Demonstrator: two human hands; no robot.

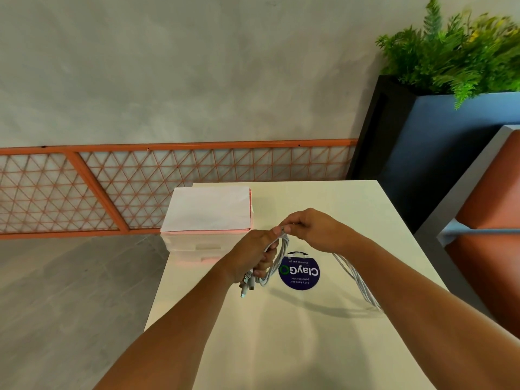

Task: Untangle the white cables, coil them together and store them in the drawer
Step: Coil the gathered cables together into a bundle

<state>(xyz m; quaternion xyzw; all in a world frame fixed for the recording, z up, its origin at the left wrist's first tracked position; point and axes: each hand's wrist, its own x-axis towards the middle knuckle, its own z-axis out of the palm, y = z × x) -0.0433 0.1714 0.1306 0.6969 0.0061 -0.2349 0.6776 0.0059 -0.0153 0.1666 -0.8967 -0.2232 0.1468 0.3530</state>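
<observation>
My left hand (254, 256) grips a loop of white cables (277, 257) above the cream table (351, 215); several plug ends hang below its fist. Just to the right, my right hand (311, 226) pinches the same cables at the top of the loop. From under that hand the loose strands run down to the right and pass behind my right forearm. At the table's far left corner stands a small pink and clear drawer unit (208, 220) with its drawers closed and a white sheet on top.
A round blue sticker (302, 273) lies on the table under the cables. An orange lattice railing (140, 187) runs behind the table. At the right are a dark planter with green plants (450, 60) and an orange seat (492, 209).
</observation>
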